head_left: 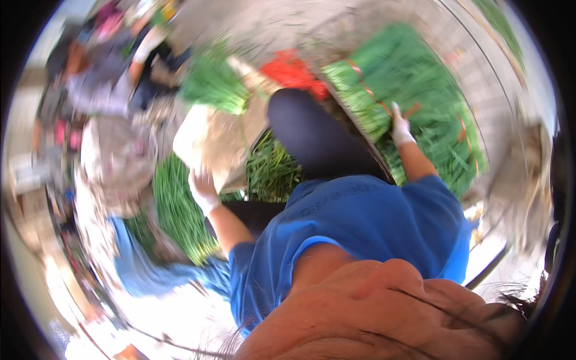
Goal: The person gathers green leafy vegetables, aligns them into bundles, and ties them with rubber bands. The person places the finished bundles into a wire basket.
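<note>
My left hand, in a white glove, is at the near edge of a tan board; blur hides whether its fingers grip the edge. On the board's far end rests a loose bunch of chive-like greens. To the right, my gloved right hand touches a large stack of the same greens, close to an orange-red tie band. Its thumb points up, while the other fingers are partly hidden among the leaves. Loose green stalks lie between my legs, below the board.
More greens lie left of my left arm, beside blue cloth and a pale sack. Past my knee is red netting-like material. Another person with a white glove sits at the upper left. A brown sack-like cloth is at far right.
</note>
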The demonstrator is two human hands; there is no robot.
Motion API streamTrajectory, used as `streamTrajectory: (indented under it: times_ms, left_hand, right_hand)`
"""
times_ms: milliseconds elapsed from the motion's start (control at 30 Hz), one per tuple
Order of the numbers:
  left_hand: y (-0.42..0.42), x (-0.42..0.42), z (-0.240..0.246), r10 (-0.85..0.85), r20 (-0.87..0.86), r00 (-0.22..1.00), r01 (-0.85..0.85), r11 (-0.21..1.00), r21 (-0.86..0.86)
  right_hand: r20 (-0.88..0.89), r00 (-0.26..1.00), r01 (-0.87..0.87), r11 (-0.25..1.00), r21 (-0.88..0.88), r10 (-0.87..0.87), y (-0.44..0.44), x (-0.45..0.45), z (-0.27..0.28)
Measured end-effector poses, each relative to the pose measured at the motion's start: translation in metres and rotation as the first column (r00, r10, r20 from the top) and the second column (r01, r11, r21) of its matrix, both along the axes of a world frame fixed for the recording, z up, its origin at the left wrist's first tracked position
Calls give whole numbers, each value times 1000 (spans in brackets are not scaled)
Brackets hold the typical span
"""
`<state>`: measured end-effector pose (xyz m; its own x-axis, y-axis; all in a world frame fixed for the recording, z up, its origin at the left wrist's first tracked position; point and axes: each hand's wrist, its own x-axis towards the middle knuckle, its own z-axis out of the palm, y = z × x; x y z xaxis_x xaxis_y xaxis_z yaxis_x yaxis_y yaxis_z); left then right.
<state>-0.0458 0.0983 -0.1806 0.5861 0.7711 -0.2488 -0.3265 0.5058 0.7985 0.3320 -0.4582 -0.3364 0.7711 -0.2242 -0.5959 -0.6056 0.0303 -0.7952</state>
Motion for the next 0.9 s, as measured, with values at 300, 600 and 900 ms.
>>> streamTrajectory:
  times_ms: [300,600,900]
  left_hand:
    - [-39,-2,41,158,-378,912,-92,978,188]
    - [-40,47,-8,246,-750,614,447,674,587]
    - [-43,58,10,-175,-617,768,427,857,289]
  right_hand:
    - [-313,-97,-857,-239,-457,945,-12,38,167]
    - [591,0,-836,324,-443,807,415,53,326]
    - [-21,238,-750,170,-639,971,493,197,-91]
